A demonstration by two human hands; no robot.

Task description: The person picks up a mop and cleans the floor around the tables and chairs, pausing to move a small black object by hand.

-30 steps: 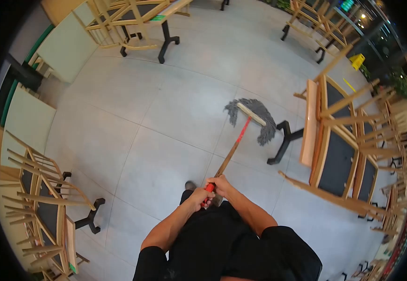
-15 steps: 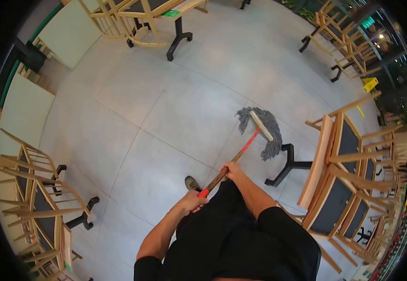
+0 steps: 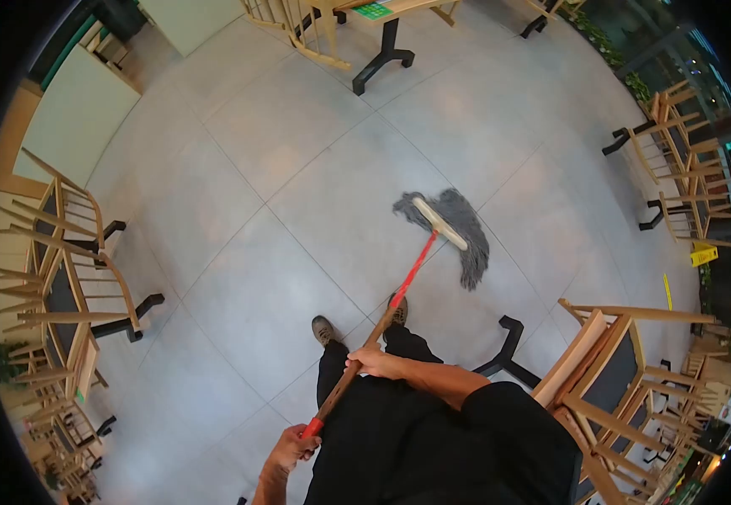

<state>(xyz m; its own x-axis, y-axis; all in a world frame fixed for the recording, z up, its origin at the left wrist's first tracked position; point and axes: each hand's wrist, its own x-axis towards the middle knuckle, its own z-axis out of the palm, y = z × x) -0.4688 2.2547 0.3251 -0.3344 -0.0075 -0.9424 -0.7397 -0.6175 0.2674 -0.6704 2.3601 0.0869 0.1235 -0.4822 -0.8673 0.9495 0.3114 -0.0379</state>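
Observation:
A string mop [image 3: 465, 229] with a grey yarn head and a pale crossbar lies on the tiled floor ahead of me. Its wooden handle, wrapped in red near the head and at the top end, slopes back toward my body. My left hand [image 3: 291, 449] is closed around the red top end, low in the view. Further down the handle, my right hand [image 3: 370, 362] grips the bare wood in front of my waist. Both shoes show beside the handle, one on each side.
Tables with upturned chairs stand at the left [image 3: 71, 278], at the right [image 3: 609, 370] and at the far right [image 3: 681, 160]. Black table feet [image 3: 504, 349] reach onto the floor near my right side. A yellow floor sign [image 3: 703, 253] stands at the right.
The mop head has shifted slightly left, away from the right table's foot. Both hands have moved left and lower in view with the handle. My second shoe now shows, and the view has turned.

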